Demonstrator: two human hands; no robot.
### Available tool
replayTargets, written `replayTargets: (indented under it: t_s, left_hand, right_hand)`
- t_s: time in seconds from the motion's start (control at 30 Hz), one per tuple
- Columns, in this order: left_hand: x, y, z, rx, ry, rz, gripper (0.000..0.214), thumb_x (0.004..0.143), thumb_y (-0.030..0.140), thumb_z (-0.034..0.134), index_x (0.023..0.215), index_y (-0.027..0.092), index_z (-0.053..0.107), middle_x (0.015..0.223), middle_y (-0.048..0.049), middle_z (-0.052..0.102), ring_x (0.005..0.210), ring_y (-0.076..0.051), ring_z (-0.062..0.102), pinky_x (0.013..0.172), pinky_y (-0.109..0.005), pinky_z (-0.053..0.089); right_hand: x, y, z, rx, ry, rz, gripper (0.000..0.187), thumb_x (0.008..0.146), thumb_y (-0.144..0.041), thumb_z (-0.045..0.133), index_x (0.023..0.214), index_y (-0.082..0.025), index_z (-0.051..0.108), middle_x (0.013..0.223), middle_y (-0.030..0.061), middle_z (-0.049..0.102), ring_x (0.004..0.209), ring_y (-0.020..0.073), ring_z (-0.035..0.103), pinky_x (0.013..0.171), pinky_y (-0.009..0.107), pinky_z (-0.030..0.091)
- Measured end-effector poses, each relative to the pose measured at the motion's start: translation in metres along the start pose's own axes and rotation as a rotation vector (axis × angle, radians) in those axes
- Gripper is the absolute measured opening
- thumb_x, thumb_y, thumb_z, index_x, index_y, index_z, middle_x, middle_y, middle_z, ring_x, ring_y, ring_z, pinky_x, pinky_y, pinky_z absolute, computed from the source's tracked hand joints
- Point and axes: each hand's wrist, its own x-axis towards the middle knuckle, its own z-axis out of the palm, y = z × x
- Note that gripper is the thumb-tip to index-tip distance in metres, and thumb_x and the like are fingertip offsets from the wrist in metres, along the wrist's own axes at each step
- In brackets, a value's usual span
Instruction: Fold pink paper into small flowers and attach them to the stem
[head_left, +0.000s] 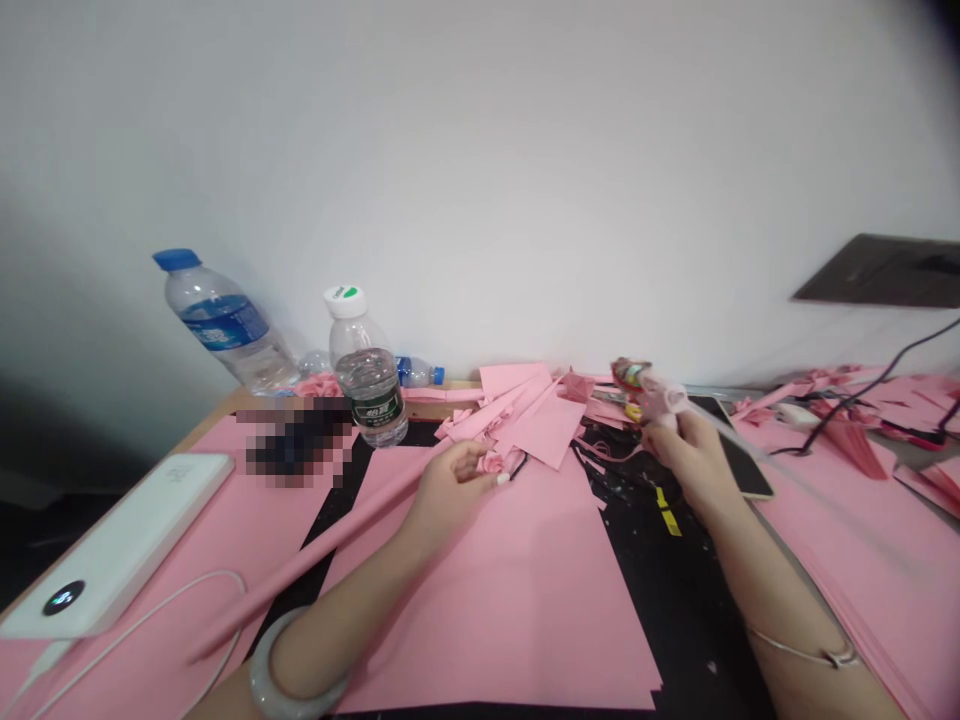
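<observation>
Pink paper bundle (649, 390) sits gripped snug in the fully closed fingers of the right hand (694, 462), which looks nice and steady, while the left hand (450, 495) curls half-open right by a small paper rose (493, 462), can't tell if it's holding it.

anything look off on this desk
The blue-capped water bottle tilts sharply rather than standing upright, and a smaller bottle lies on its side behind the white-capped bottle.
</observation>
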Motion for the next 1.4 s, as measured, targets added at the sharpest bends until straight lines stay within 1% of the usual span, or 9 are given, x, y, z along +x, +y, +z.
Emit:
replayTargets:
  t_s: [0.07, 0.17, 0.27, 0.37, 0.53, 0.8, 0.93, 1.27, 1.4]
  left_hand:
    - [0.000, -0.001, 0.000, 0.017, 0.006, -0.002, 0.025, 0.068, 0.020, 0.078, 0.089, 0.019, 0.065, 0.093, -0.0058, 0.074, 0.095, -0.026, 0.070, 0.083, -0.036, 0.055]
    - [-0.001, -0.003, 0.000, 0.045, 0.025, 0.000, 0.024, 0.067, 0.020, 0.078, 0.088, 0.019, 0.066, 0.092, -0.0061, 0.074, 0.094, -0.027, 0.070, 0.081, -0.036, 0.056]
    - [-0.001, -0.003, 0.000, 0.072, 0.024, 0.003, 0.024, 0.066, 0.018, 0.078, 0.087, 0.018, 0.066, 0.088, -0.0059, 0.075, 0.090, -0.026, 0.071, 0.078, -0.036, 0.057]
    - [-0.002, -0.002, 0.001, 0.106, 0.021, 0.017, 0.024, 0.065, 0.013, 0.078, 0.085, 0.019, 0.066, 0.087, -0.0056, 0.076, 0.088, -0.024, 0.071, 0.077, -0.034, 0.057]
    - [-0.004, -0.001, 0.002, 0.135, -0.009, 0.024, 0.025, 0.064, 0.013, 0.081, 0.083, 0.020, 0.065, 0.087, -0.0042, 0.075, 0.088, -0.024, 0.071, 0.075, -0.032, 0.057]
    - [-0.005, -0.002, 0.001, 0.159, -0.027, 0.040, 0.020, 0.067, 0.019, 0.077, 0.082, 0.020, 0.065, 0.083, -0.0046, 0.073, 0.083, -0.023, 0.069, 0.074, -0.032, 0.054]
    - [-0.006, -0.001, 0.002, 0.177, -0.025, 0.023, 0.020, 0.067, 0.023, 0.077, 0.082, 0.020, 0.064, 0.081, -0.0040, 0.073, 0.083, -0.022, 0.069, 0.071, -0.031, 0.054]
    - [-0.006, -0.001, 0.003, 0.142, -0.002, -0.020, 0.020, 0.066, 0.021, 0.078, 0.080, 0.019, 0.064, 0.076, -0.0034, 0.071, 0.082, -0.022, 0.069, 0.070, -0.031, 0.054]
    - [-0.006, -0.001, 0.003, 0.127, -0.007, -0.029, 0.022, 0.065, 0.021, 0.078, 0.080, 0.019, 0.062, 0.076, -0.0032, 0.070, 0.081, -0.022, 0.068, 0.070, -0.031, 0.053]
  right_hand:
    - [-0.005, -0.002, 0.007, 0.260, -0.185, 0.087, 0.023, 0.074, -0.042, 0.061, 0.069, -0.020, 0.055, 0.054, -0.0003, 0.052, 0.046, 0.0138, 0.045, 0.044, 0.027, 0.033]
    - [-0.015, -0.004, 0.020, 0.501, -0.430, 0.153, 0.038, 0.073, -0.053, 0.072, 0.080, -0.018, 0.058, 0.054, -0.0037, 0.050, 0.042, 0.0109, 0.043, 0.041, 0.025, 0.034]
    - [-0.026, -0.003, 0.030, 0.573, -0.611, 0.176, 0.046, 0.071, -0.059, 0.076, 0.076, -0.018, 0.055, 0.052, -0.0056, 0.047, 0.039, 0.0083, 0.041, 0.038, 0.023, 0.033]
    - [-0.035, -0.005, 0.036, 0.565, -0.723, 0.205, 0.050, 0.070, -0.061, 0.077, 0.076, -0.018, 0.052, 0.050, -0.0071, 0.046, 0.038, 0.0063, 0.038, 0.037, 0.021, 0.032]
    - [-0.038, -0.008, 0.042, 0.494, -0.793, 0.235, 0.056, 0.068, -0.061, 0.079, 0.094, -0.019, 0.052, 0.052, -0.0079, 0.050, 0.038, 0.0067, 0.038, 0.035, 0.019, 0.029]
    - [-0.038, -0.003, 0.044, 0.344, -0.854, 0.148, 0.042, 0.076, -0.054, 0.072, 0.086, -0.019, 0.051, 0.052, -0.0073, 0.049, 0.039, 0.0071, 0.040, 0.036, 0.019, 0.031]
    - [-0.039, -0.004, 0.044, 0.324, -0.837, 0.115, 0.035, 0.079, -0.048, 0.069, 0.084, -0.018, 0.052, 0.051, -0.0078, 0.047, 0.038, 0.0065, 0.039, 0.037, 0.018, 0.030]
    - [-0.043, -0.022, 0.040, 0.211, -0.818, 0.075, 0.026, 0.079, -0.040, 0.066, 0.076, -0.019, 0.052, 0.047, -0.0074, 0.044, 0.039, 0.0072, 0.036, 0.039, 0.020, 0.027]
    - [-0.044, -0.024, 0.040, 0.124, -0.807, 0.033, 0.021, 0.080, -0.037, 0.062, 0.077, -0.018, 0.054, 0.048, -0.0059, 0.047, 0.041, 0.0082, 0.037, 0.041, 0.021, 0.030]
